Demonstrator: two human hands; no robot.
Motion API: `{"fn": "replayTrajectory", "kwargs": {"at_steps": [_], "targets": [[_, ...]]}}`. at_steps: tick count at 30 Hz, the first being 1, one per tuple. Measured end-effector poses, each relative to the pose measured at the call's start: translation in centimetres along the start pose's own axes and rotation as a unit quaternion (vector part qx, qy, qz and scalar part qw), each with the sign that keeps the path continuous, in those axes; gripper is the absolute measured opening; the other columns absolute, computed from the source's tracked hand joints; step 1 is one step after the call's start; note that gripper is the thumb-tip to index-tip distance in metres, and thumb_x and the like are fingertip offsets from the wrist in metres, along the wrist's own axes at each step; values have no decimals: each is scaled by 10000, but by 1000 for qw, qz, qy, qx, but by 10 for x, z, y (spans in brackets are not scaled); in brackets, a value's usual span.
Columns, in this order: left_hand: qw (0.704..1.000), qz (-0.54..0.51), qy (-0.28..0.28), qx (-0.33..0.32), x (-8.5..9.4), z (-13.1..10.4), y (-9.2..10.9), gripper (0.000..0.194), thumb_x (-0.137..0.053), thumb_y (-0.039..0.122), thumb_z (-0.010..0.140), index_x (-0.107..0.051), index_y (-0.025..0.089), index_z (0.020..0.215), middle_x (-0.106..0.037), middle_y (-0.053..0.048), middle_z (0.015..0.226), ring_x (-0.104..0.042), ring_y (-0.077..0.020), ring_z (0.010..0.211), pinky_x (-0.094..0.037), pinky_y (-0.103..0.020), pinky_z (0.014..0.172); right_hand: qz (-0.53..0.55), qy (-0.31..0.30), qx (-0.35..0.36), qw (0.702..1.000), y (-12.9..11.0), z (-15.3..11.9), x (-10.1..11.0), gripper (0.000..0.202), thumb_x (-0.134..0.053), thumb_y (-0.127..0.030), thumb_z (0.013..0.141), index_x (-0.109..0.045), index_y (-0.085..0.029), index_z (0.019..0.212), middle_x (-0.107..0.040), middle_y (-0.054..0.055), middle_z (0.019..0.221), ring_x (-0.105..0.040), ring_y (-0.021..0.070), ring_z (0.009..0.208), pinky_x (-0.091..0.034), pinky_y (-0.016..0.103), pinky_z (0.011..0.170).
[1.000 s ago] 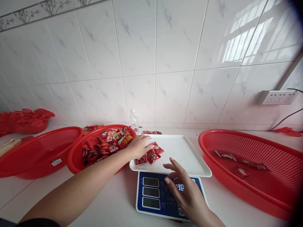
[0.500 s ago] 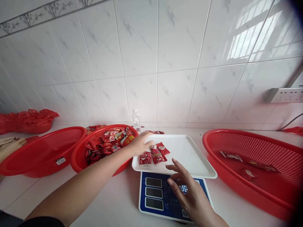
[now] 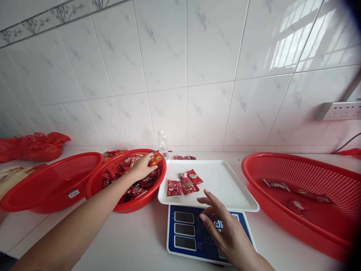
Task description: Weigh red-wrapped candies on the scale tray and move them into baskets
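Note:
My left hand point(image 3: 141, 168) reaches into the middle red basket point(image 3: 124, 207), which is heaped with small wrapped snack packets point(image 3: 138, 191). Its thumb and fingers close round a red-and-gold snack packet point(image 3: 155, 159) near the basket's right side. Over the blue scale point(image 3: 204, 248) hovers my right hand point(image 3: 222, 222), empty, with thumb and fingers curved and apart. Behind that hand, the white tray point(image 3: 222, 177) of the scale carries several red packets point(image 3: 174, 188), grouped toward its left side.
To the right, another red basket point(image 3: 267, 214) holds a few packets point(image 3: 296, 205). A third red basket point(image 3: 56, 203) stands at left, beside another person's blurred arm point(image 3: 11, 180). Near the tiled wall are a clear bottle point(image 3: 162, 143), red bags point(image 3: 36, 146) and a power strip point(image 3: 340, 110).
My left hand has moved left from above the tray's edge into the middle basket and has taken hold of a packet. My right hand and the packets on the tray stay put.

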State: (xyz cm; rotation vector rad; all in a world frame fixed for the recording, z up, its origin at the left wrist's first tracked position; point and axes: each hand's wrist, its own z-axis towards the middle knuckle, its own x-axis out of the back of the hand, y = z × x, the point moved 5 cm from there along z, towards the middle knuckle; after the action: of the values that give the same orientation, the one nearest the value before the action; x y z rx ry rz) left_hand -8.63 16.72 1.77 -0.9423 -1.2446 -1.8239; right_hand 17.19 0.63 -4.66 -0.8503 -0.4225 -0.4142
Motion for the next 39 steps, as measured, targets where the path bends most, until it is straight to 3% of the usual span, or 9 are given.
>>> {"fn": "replayTrajectory", "kwargs": {"at_steps": [5,9,12,15,20,27,30,35,39], "targets": [[996,-50,-4,-76,0,-3,53,560,-622,324,793,-452,219,1316,-572,-73,1307,-546,-256,1180,-425,-389,1000,-1,-1,11,1000,-2,0,0,513,-416,-287,967,-218,-340,1438,-655,64,1126,-648,121,749,-571,244,640],[980,-50,-48,-187,-30,-12,90,527,-564,281,843,-427,195,1344,-462,-113,1404,-405,-239,1315,-326,-401,1092,-2,3,6,1000,-2,0,0,507,-424,-286,965,-232,-337,1433,-654,61,1128,-651,115,740,-570,235,642],[969,-38,-124,-208,-57,-18,105,582,-504,443,885,-363,214,1401,-319,-121,1502,-225,-272,1408,-237,-474,1127,-6,8,16,1000,-4,2,1,497,-425,-276,965,-246,-329,1425,-661,62,1112,-654,114,730,-569,231,638],[964,3,-202,-174,-80,-19,109,736,-440,646,843,-310,236,1441,-189,-123,1555,-88,-340,1432,-134,-595,1112,-6,8,27,1000,-8,3,2,483,-426,-259,963,-262,-316,1414,-669,67,1090,-655,113,709,-568,229,627],[960,10,-196,-202,-98,-15,114,697,-362,725,827,-464,265,1340,-341,-106,1492,-202,-327,1405,-146,-586,1103,-5,10,33,999,-10,2,3,464,-421,-249,962,-284,-286,1403,-670,88,1079,-658,124,697,-567,230,594],[961,-170,-117,-187,-80,-2,110,578,-317,561,933,-469,158,1319,-473,-127,1398,-410,-214,1310,-308,-354,1099,0,14,30,999,-11,3,4,468,-432,-246,959,-294,-300,1403,-667,76,1087,-653,114,699,-566,225,612],[967,-125,-105,-195,-79,-3,108,556,-345,558,927,-508,164,1282,-506,-126,1363,-421,-234,1293,-308,-383,1094,2,16,33,999,-13,3,5,459,-439,-243,954,-315,-286,1393,-672,78,1083,-657,117,691,-567,230,621],[954,-5,-166,-252,-91,-18,113,594,-392,641,873,-510,246,1301,-423,-92,1438,-318,-288,1350,-237,-478,1106,3,14,26,1000,-13,3,6,432,-446,-230,942,-359,-274,1364,-680,80,1071,-669,130,697,-570,239,619],[952,-3,-159,-262,-87,-21,118,567,-390,635,876,-534,252,1268,-491,-88,1363,-399,-268,1285,-268,-453,1091,1,16,27,1000,-12,4,6,437,-444,-232,943,-357,-278,1369,-679,82,1072,-669,132,697,-571,250,626]]}}
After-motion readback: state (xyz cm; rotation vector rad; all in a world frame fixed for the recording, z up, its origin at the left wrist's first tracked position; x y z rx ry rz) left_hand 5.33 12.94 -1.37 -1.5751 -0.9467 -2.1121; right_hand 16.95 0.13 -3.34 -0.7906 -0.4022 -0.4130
